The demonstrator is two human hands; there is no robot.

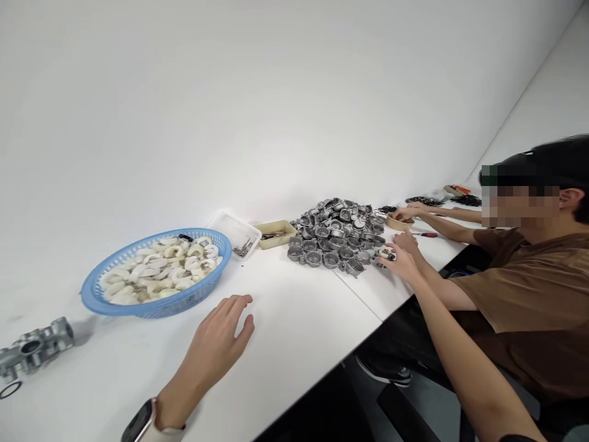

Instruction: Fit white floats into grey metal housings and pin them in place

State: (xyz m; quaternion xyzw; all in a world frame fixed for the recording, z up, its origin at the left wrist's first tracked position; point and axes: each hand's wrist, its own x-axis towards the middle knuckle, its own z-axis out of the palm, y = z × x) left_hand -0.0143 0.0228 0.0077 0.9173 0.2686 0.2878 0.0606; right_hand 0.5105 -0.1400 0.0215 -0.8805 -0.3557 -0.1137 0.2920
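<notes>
My left hand [223, 331] hovers over or rests on the white table, fingers stretched and slightly curled, with nothing in it; a watch is on its wrist. My right hand [402, 265] reaches to the right edge of a heap of grey cast metal housings [331, 242]. Its fingers are closed round a small metal housing with a cream-coloured piece in it [387, 253]; my fingers partly hide it. Beyond my left hand stands a blue plastic basket [94, 301] filled with white, curved plastic pieces [156, 270].
A co-worker sits at the right, one hand [407, 241] close to mine, another in a round tan container [400, 224]. Behind stand a white tray [232, 230] and a beige tray [276, 236] with small metal parts. A metal valve-like body [34, 347] and black ring [10, 390] lie left.
</notes>
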